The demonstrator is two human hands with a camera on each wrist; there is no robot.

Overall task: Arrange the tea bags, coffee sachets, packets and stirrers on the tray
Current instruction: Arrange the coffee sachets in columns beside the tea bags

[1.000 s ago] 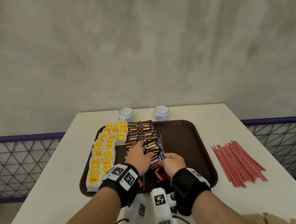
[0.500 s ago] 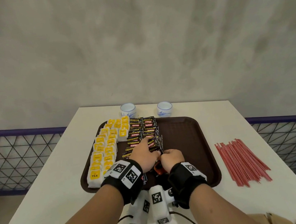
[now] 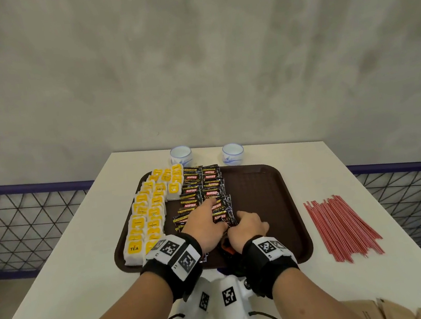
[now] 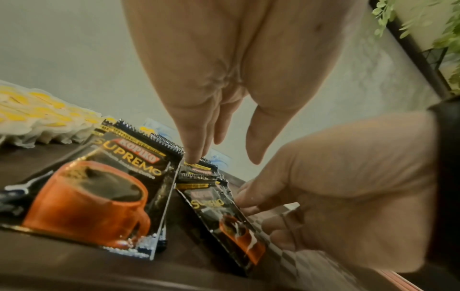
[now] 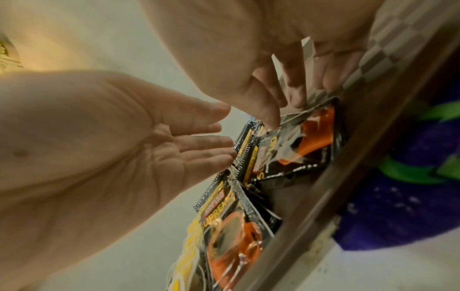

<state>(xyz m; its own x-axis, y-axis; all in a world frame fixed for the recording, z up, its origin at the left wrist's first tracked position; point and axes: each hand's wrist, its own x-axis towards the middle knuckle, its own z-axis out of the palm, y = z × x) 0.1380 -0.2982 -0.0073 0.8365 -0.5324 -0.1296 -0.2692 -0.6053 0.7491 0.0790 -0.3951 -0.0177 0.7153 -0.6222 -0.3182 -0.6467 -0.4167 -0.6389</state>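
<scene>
A brown tray [image 3: 271, 204] holds yellow-labelled tea bags [image 3: 154, 207] in columns at its left and black coffee sachets [image 3: 202, 184] in two columns beside them. My left hand [image 3: 207, 208] lies over the sachets with its fingers [image 4: 194, 149] straight, the tips touching the top edges of the right column. My right hand [image 3: 241, 222] is just right of it near the tray's front. Its thumb and fingers pinch the nearest coffee sachet [image 5: 311, 137], seen tilted on edge in the left wrist view [image 4: 224, 214]. Red stirrers [image 3: 343, 227] lie in a loose bundle on the table, right of the tray.
Two small white cups [image 3: 180, 155] [image 3: 232, 152] stand behind the tray at the white table's [image 3: 84, 269] far edge. A cardboard box [image 3: 379, 311] shows at the near right corner. Wire-mesh railing [image 3: 25, 224] runs on both sides of the table. The tray's right half is bare.
My left fingers have slid a little farther along the sachet column. My right hand stays at the near sachets, now drawn closer to the left hand.
</scene>
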